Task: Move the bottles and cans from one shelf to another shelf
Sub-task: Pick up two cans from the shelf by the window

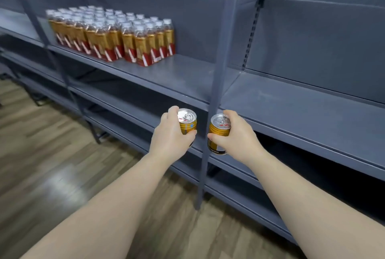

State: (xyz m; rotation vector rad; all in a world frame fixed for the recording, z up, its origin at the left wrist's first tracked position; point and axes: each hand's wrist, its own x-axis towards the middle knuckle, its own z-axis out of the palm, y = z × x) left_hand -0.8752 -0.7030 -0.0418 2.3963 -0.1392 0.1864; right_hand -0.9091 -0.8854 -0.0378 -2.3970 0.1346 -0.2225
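— while we stand at the grey shelving (pixel 291 111), what have we got in our hands?
— a can in each. our left hand (pixel 169 137) is curled round the left can (pixel 186 121), thumb across its front, and our right hand (pixel 234 136) grips the right can (pixel 219 128) the same way
— and where are the cans?
— both are upright in the air, silver tops towards us, gold sides showing. they're near each other but not touching, the right one in front of the grey upright post (pixel 220 67), and neither rests on a shelf
— what about the bottles?
— we see the bottles (pixel 112 34) packed in tight rows on the upper shelf (pixel 187 75) to our left, white caps, gold and red labels, well apart from our hands. below us lies the wood floor (pixel 41 154)
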